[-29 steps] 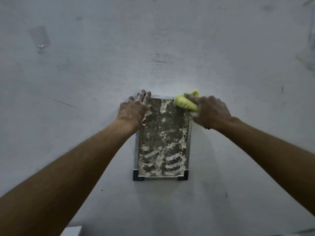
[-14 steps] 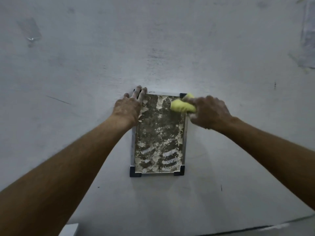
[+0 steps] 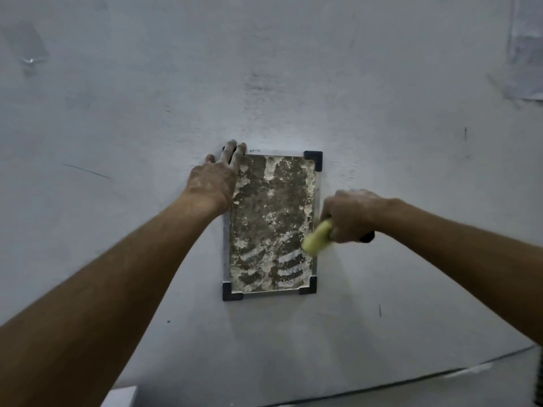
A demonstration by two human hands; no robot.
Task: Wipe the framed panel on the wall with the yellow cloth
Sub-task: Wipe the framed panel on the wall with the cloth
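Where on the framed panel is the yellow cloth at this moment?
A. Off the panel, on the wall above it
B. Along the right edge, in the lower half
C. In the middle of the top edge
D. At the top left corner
B: the right hand holds the yellow cloth against the right edge of the framed panel, below mid-height, while the left hand rests at the top left corner.

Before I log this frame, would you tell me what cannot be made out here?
Head view only:
- Panel's top-left corner: covered by the left hand.
- Most of the yellow cloth: bunched inside the right hand.
- Dark item under that hand: too hidden to identify.
- White object, bottom edge: cut off.
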